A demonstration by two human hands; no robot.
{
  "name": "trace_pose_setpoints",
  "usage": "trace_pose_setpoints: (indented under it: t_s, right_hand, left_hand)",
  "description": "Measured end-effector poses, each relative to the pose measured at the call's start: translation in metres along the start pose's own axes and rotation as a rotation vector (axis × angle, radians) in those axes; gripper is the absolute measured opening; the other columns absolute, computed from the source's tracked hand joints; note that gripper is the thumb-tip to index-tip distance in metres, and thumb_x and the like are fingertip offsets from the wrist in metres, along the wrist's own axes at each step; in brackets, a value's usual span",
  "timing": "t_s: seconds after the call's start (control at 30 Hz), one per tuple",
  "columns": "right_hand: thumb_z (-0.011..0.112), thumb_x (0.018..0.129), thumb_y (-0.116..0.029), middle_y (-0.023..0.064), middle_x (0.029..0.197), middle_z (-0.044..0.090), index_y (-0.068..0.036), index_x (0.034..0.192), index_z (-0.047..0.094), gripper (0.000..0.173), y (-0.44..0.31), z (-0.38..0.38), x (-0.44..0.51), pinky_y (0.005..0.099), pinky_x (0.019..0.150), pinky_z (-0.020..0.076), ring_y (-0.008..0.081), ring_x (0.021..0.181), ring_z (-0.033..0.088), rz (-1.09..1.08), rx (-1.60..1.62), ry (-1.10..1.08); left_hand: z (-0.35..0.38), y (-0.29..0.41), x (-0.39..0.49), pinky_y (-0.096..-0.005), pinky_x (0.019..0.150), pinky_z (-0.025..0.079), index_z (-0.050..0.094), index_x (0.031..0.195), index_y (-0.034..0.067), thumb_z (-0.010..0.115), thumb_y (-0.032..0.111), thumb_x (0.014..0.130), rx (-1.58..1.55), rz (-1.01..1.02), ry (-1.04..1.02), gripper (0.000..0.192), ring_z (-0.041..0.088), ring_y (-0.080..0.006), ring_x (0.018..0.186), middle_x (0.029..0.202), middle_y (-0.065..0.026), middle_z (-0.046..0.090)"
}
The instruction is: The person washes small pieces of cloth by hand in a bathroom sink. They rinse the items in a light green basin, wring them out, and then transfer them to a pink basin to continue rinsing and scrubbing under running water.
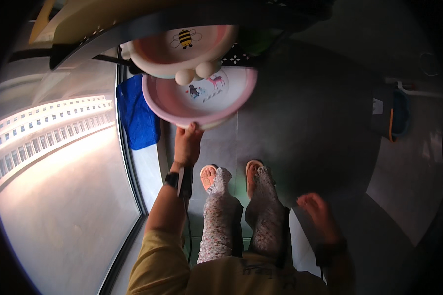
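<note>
My left hand point(189, 143) grips the near rim of a pink plastic basin point(221, 117) with a deer and another animal printed inside. Above its far side, a cream and pink basin point(151, 64) with a bee print and round knobs partly covers it; whether the two touch, I cannot tell. Both are close to a dark shelf-like edge at the top. My right hand point(315, 206) hangs at the lower right, away from the basins, fingers slightly bent, with no object visible in it.
A blue cloth point(138, 114) lies on the ledge by the large window point(62, 177) at left. A dark bucket-like container point(400, 114) with an orange handle is at right. My feet in sandals point(208, 177) stand on the grey tiled floor point(302, 129).
</note>
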State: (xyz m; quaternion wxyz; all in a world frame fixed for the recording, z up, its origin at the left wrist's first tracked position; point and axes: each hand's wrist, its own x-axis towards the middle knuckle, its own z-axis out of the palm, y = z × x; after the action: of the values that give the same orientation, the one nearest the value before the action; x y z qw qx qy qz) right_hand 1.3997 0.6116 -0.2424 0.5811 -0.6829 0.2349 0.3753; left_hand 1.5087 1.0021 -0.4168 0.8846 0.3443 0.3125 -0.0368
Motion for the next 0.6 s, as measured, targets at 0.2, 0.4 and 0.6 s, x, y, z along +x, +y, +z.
trace_pose_setpoints:
  t_s: [0.2,0.4,0.6]
  right_hand:
    - [0.059,0.094,-0.02,0.006,0.096,0.063,-0.005,0.116,0.053,0.027,-0.029,0.068,0.098,0.0247,0.069,0.0484,0.0109,0.086,0.059,0.008,0.084,-0.004]
    - [0.067,0.085,-0.031,0.0021,0.073,0.057,-0.006,0.091,0.049,0.031,-0.019,0.118,0.086,0.023,0.048,0.0431,0.009,0.057,0.055,0.296,-0.329,0.072]
    - [0.064,0.085,-0.022,0.004,0.09,0.061,-0.005,0.101,0.055,0.025,-0.006,0.124,0.092,0.0274,0.064,0.0486,0.0103,0.077,0.059,0.409,-0.056,0.005]
  left_hand:
    - [-0.034,0.02,-0.131,-0.0353,0.098,0.043,0.048,0.126,0.007,0.07,0.016,0.085,0.068,-0.1,0.029,0.047,0.056,-0.0173,0.108,0.117,-0.0036,0.058]
    - [-0.048,0.036,-0.247,-0.0358,0.098,0.045,0.05,0.125,0.005,0.076,0.011,0.079,0.06,-0.267,0.153,0.053,0.056,-0.0187,0.11,0.117,-0.0039,0.06]
    - [-0.068,0.032,-0.26,-0.0335,0.096,0.048,0.053,0.12,0.004,0.077,0.01,0.078,0.042,-0.292,0.195,0.049,0.059,-0.0173,0.106,0.114,-0.0043,0.062]
